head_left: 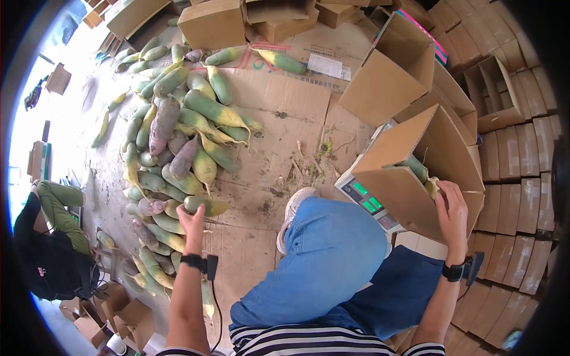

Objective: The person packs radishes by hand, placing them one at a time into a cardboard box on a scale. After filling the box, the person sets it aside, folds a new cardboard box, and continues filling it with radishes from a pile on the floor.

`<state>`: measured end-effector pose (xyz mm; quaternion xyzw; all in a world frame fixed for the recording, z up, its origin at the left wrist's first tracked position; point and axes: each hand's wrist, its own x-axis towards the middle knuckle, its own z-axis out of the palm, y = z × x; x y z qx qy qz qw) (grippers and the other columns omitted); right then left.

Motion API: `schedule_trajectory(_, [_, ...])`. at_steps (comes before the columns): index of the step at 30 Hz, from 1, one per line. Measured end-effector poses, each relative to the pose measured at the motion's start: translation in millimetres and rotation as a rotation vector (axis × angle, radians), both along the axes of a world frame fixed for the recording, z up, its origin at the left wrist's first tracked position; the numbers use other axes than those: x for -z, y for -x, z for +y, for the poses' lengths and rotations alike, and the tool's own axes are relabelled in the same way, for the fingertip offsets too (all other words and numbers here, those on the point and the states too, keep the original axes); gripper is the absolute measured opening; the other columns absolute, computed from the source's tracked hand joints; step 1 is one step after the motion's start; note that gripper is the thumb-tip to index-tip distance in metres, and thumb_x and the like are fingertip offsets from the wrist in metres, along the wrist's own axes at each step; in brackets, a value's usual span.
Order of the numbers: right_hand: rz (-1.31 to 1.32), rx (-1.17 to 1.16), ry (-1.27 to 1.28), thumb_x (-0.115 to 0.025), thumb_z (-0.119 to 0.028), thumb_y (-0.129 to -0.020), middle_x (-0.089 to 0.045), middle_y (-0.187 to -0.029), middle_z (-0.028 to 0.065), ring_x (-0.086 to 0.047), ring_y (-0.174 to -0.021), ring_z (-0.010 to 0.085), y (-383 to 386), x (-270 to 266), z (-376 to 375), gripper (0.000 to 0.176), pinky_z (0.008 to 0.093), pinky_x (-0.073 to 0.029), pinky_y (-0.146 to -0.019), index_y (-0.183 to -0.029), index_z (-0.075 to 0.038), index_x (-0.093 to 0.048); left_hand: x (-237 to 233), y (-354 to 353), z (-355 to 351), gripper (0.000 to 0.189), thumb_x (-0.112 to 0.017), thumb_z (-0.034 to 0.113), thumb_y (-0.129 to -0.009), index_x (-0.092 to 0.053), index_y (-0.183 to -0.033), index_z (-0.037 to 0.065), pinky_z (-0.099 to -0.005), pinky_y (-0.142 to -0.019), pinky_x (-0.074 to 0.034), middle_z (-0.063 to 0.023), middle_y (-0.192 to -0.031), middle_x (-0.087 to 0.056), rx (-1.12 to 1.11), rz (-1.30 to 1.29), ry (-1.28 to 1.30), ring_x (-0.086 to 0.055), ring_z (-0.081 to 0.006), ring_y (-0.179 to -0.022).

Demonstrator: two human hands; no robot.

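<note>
Left hand (pixel 191 222) is gripping a radish (pixel 209 206) over the pile (pixel 159 196), fingers closing round one end. Right fingers (pixel 442 196) are pinching a second radish (pixel 417 168) inside the box (pixel 399 193), probably steadying it; the box is sitting on a scale (pixel 364 197), presumably for weighing.

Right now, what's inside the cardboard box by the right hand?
A green radish and a pale root end by the right hand; whether they're one piece, I can't tell. The walls of the cardboard box hide its floor and anything deeper.
</note>
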<state>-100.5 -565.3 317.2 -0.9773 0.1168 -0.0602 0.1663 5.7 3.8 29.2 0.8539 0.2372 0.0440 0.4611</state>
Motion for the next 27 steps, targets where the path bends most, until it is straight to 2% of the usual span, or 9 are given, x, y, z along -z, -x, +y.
schedule_trajectory(1, [-0.030,-0.015,-0.002,-0.056,-0.008,-0.094,-0.062,-0.112,0.0162,-0.063,-0.098,0.0339,-1,0,1,0.020,0.0376,-0.051,-0.084,-0.112,-0.001,-0.061,-18,11,-14,0.051,-0.080,0.018,-0.074,-0.050,-0.109,-0.004,-0.0297,-0.077,-0.050,-0.0108,-0.099,-0.059,-0.001,-0.005,0.005,-0.059,-0.0162,-0.087])
schedule_trajectory(3, [-0.095,-0.033,0.007,-0.057,-0.006,-0.093,-0.062,-0.113,0.0160,-0.063,-0.100,0.0331,-2,0,0,0.020,0.0375,-0.052,-0.085,-0.112,-0.001,-0.063,-46,25,-36,0.046,-0.076,0.010,-0.079,-0.049,-0.115,-0.003,-0.0283,-0.080,-0.049,-0.0083,-0.104,-0.058,0.067,-0.098,0.375,-0.058,-0.0149,-0.092])
schedule_trajectory(6, [-0.245,-0.146,0.000,-0.062,-0.001,-0.087,-0.063,-0.111,0.0159,-0.063,-0.102,0.0332,-10,-4,15,0.025,0.0394,-0.052,-0.089,-0.111,-0.004,-0.064,-113,26,-67,0.046,-0.073,0.005,-0.082,-0.048,-0.119,0.000,-0.0275,-0.083,-0.048,-0.0064,-0.107,-0.057,0.167,-0.103,0.419,-0.056,-0.0140,-0.097])
schedule_trajectory(10, [-0.425,-0.400,-0.004,-0.067,-0.008,-0.081,-0.064,-0.113,0.0093,-0.062,-0.103,0.0303,-26,-42,68,0.028,0.0406,-0.052,-0.087,-0.109,-0.009,-0.066,-228,9,-141,0.049,-0.071,0.006,-0.082,-0.048,-0.125,0.000,-0.0300,-0.092,-0.045,-0.0052,-0.113,-0.056,0.314,-0.316,0.650,-0.056,-0.0155,-0.101])
schedule_trajectory(13, [-0.566,-0.533,0.010,-0.074,-0.010,-0.070,-0.058,-0.126,0.0109,-0.060,-0.110,0.0296,-33,-74,114,0.061,0.0390,-0.051,-0.092,-0.128,-0.010,-0.058,-304,15,-205,0.054,-0.072,0.010,-0.081,-0.047,-0.127,0.000,-0.0307,-0.094,-0.044,-0.0051,-0.116,-0.055,0.381,-0.444,0.856,-0.055,-0.0155,-0.105])
schedule_trajectory(18, [-0.714,-0.440,0.284,-0.075,-0.015,-0.063,-0.058,-0.117,0.0123,-0.061,-0.099,0.0282,-23,-69,83,0.075,0.0383,-0.051,-0.082,-0.134,-0.007,-0.052,-356,38,-276,0.069,-0.080,0.020,-0.075,-0.045,-0.130,-0.001,-0.0342,-0.102,-0.041,-0.0122,-0.128,-0.053,0.636,-0.341,0.856,-0.053,-0.0209,-0.118])
schedule_trajectory(22, [-0.350,-0.023,0.310,-0.077,-0.016,-0.067,-0.058,-0.104,0.0117,-0.058,-0.095,0.0294,-3,-62,11,0.076,0.0412,-0.048,-0.079,-0.137,-0.010,-0.047,-341,45,-275,0.071,-0.082,0.025,-0.074,-0.046,-0.130,0.000,-0.0417,-0.107,-0.037,-0.0180,-0.135,-0.050,1.030,-0.259,0.550,-0.047,-0.0304,-0.130])
schedule_trajectory(24, [-0.106,0.097,0.368,-0.078,-0.019,-0.070,-0.059,-0.105,0.0120,-0.057,-0.102,0.0307,-1,-40,-37,0.076,0.0428,-0.047,-0.085,-0.138,-0.012,-0.045,-323,53,-268,0.072,-0.083,0.027,-0.071,-0.048,-0.128,0.001,-0.0467,-0.108,-0.036,-0.0195,-0.134,-0.049,1.383,-0.357,-0.223,-0.044,-0.0366,-0.130])
schedule_trajectory(27, [0.135,0.122,0.399,-0.079,-0.021,-0.071,-0.059,-0.107,0.0122,-0.057,-0.106,0.0305,-4,-5,-87,0.071,0.0419,-0.047,-0.087,-0.135,-0.013,-0.048,-316,61,-274,0.071,-0.083,0.027,-0.069,-0.050,-0.127,0.002,-0.0500,-0.106,-0.036,-0.0195,-0.134,-0.047,1.301,-0.438,-0.270,-0.043,-0.0406,-0.128])
